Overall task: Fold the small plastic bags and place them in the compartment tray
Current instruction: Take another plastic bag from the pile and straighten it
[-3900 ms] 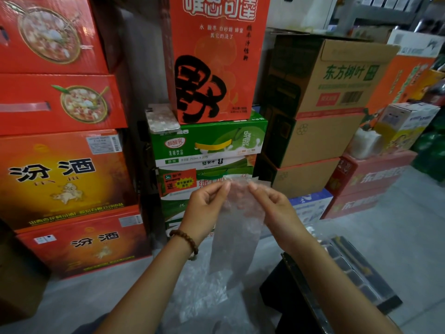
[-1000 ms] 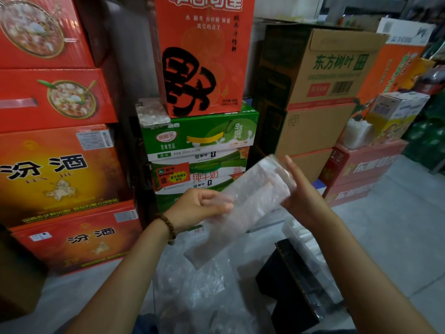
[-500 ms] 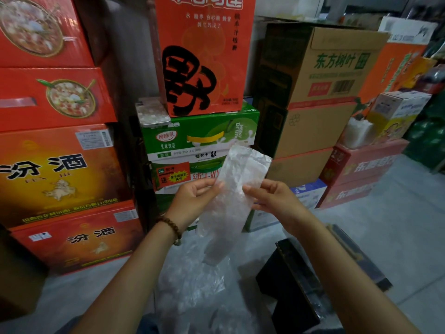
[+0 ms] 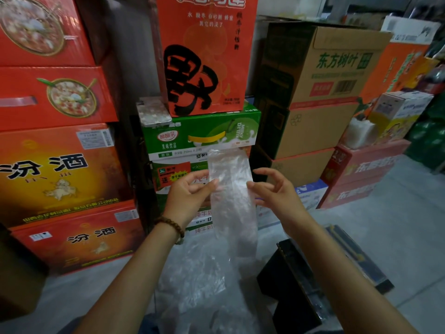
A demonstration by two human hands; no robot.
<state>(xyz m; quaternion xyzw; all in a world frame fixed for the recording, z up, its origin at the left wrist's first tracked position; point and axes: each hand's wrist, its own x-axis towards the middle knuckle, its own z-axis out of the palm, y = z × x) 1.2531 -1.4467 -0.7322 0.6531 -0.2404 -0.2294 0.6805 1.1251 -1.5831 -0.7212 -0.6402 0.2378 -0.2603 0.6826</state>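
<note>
A narrow, clear plastic bag (image 4: pixel 230 189) hangs upright in front of me, folded lengthwise into a long strip. My left hand (image 4: pixel 190 191) pinches its left edge with thumb and fingers. My right hand (image 4: pixel 274 191) pinches the right edge at the same height, other fingers spread. Below, a heap of loose clear bags (image 4: pixel 192 280) lies on the floor. The black compartment tray (image 4: pixel 354 256) sits at the lower right, partly hidden by my right forearm.
Stacked cartons wall the space ahead: red and orange boxes (image 4: pixel 55 165) on the left, green milk cartons (image 4: pixel 199 136) in the middle, brown cartons (image 4: pixel 317 92) on the right. A black box (image 4: pixel 289 285) stands under the tray. Grey floor (image 4: pixel 397 208) stretches right.
The bag has swung from a slant to upright. Both hands have shifted to pinch its two long edges at mid-height, and my right hand has moved out to the right.
</note>
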